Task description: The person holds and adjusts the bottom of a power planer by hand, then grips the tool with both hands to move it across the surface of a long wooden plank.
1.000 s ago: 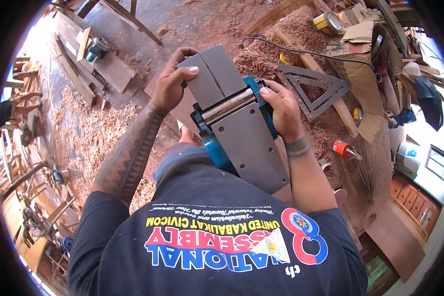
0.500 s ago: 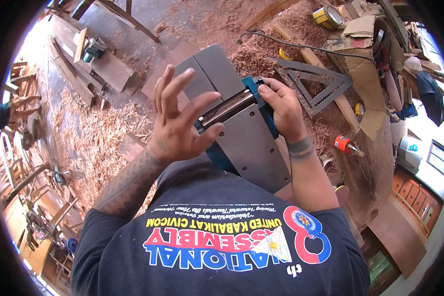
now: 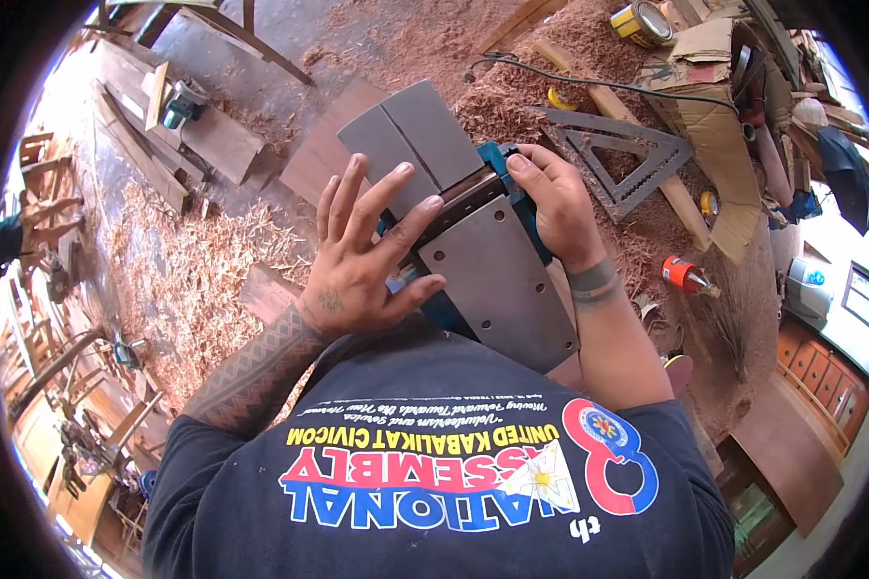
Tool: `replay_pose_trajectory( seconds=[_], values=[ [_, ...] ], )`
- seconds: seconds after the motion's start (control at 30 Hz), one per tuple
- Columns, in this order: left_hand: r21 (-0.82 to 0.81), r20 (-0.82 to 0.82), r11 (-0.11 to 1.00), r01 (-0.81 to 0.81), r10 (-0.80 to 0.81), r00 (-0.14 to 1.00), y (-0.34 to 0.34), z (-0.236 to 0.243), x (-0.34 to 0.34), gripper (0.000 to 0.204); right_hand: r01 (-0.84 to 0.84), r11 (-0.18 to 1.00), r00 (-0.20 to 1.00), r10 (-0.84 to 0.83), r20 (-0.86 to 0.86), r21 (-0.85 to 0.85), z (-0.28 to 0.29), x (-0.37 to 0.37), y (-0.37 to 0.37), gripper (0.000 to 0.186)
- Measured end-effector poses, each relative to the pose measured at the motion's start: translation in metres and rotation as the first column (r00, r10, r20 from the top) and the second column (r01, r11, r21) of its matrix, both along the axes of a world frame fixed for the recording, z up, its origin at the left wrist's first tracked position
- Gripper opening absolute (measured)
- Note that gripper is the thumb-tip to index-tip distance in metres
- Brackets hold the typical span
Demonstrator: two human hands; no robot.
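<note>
Grey and blue, the planer (image 3: 502, 275) sits sole-up in front of the torso (image 3: 415, 502). The right hand (image 3: 562, 207) grips its right side. The left hand (image 3: 362, 256) is splayed, without a grip, at the blade slot (image 3: 465, 207); contact cannot be determined. A metal triangle (image 3: 663, 152) lies beyond the right hand; wood shavings (image 3: 227, 265) lie at left.

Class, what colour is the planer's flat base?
The planer's base is grey, best seen in the head view.
</note>
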State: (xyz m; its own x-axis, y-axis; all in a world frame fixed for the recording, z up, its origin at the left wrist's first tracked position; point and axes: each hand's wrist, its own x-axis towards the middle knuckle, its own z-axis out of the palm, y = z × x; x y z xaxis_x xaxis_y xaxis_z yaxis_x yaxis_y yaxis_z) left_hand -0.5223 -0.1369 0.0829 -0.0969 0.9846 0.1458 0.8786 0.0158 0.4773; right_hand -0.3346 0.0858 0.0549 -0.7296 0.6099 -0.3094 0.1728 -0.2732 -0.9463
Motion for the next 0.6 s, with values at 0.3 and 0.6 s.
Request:
replay_pose_trajectory(
  seconds=[0.3,0.6],
  values=[
    [0.031,-0.05,1.0,0.001,0.001,0.999,0.0001,-0.0001,-0.0041,0.071,0.002,0.998,1.0,-0.003,0.028,0.06,0.0022,-0.0069,-0.0017,0.032],
    [0.077,-0.051,0.997,0.018,-0.015,0.999,0.0028,0.0004,-0.0092,0.063,0.031,0.996,0.999,-0.034,0.032,0.09,-0.0048,-0.0064,-0.0035,0.034]
  ],
)
